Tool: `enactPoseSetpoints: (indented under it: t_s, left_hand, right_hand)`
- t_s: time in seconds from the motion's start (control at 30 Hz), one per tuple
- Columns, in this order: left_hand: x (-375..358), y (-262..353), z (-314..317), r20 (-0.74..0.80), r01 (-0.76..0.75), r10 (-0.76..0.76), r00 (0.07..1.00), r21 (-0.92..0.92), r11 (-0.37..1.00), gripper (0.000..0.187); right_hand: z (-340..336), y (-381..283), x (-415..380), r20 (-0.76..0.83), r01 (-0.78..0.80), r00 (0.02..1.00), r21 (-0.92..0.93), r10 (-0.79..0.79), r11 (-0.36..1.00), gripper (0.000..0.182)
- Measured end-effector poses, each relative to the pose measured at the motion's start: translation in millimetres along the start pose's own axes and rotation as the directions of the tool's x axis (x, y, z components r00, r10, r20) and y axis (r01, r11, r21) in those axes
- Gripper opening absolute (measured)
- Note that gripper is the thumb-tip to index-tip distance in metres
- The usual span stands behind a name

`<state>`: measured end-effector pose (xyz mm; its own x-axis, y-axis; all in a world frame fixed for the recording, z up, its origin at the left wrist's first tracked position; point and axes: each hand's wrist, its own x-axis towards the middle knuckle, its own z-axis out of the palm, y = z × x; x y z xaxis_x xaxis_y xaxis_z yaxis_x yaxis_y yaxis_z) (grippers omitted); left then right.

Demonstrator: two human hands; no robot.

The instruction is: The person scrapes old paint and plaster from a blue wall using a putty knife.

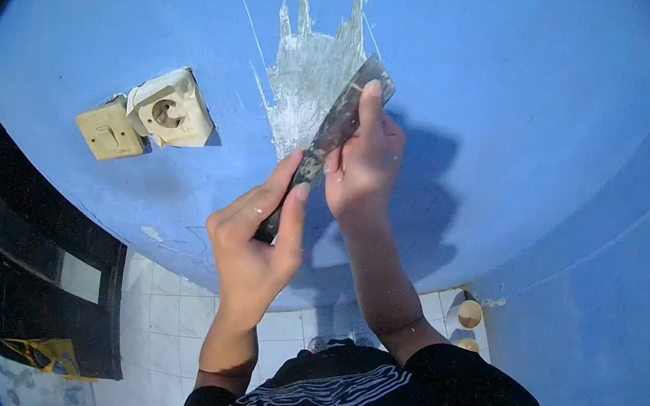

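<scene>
A dark, mottled flat putty scraper (343,117) is tilted across the lower right of a whitish-grey, streaky putty patch (304,67) on the blue wall. My left hand (254,235) pinches its lower part between thumb and fingers. Higher up, my right hand (369,164) grips the scraper, with the thumb laid along its face near the top end. Small white specks dot both hands. Whether the scraper's edge touches the wall is hard to make out.
Left of the patch, a loose-looking wall socket (176,109) and a yellowed switch (109,131) stick out from the wall. Below are white floor tiles (172,318), round beige containers (470,313) at the right, and a dark opening with a yellow bag (54,356) at the lower left.
</scene>
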<state>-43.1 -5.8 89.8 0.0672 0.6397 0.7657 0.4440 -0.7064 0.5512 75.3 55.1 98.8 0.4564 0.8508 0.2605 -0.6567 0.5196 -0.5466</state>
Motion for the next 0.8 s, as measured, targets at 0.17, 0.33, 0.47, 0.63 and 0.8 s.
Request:
enactPoseSetpoints:
  t_s: [0.17, 0.33, 0.47, 0.63, 0.8]
  left_hand:
    - [-9, -2, -22, 0.182, 0.276, -0.259, 0.949, -0.076, 0.958, 0.035]
    - [-15, -13, -5, 0.303, 0.288, -0.214, 0.929, -0.226, 0.931, 0.046]
    - [-21, -15, 16, 0.464, 0.511, -0.273, 0.843, -0.529, 0.678, 0.059]
    - [-16, -19, 34, 0.518, 0.602, -0.308, 0.798, -0.709, 0.367, 0.062]
    - [-12, -23, 41, 0.552, 0.607, -0.271, 0.789, -0.769, 0.200, 0.062]
  right_hand:
    - [-5, 13, -6, 0.091, -0.043, 0.994, -0.100, 0.053, 0.994, 0.045]
    - [-20, 9, -10, 0.140, -0.023, 0.989, -0.142, 0.043, 0.990, 0.039]
    - [-29, 9, -4, 0.069, 0.061, 0.997, -0.344, -0.039, 0.937, 0.043]
    - [-28, -3, 6, 0.150, 0.267, 0.964, -0.499, -0.222, 0.824, 0.048]
    - [-25, -22, 5, 0.205, 0.122, 0.978, -0.465, -0.027, 0.877, 0.048]
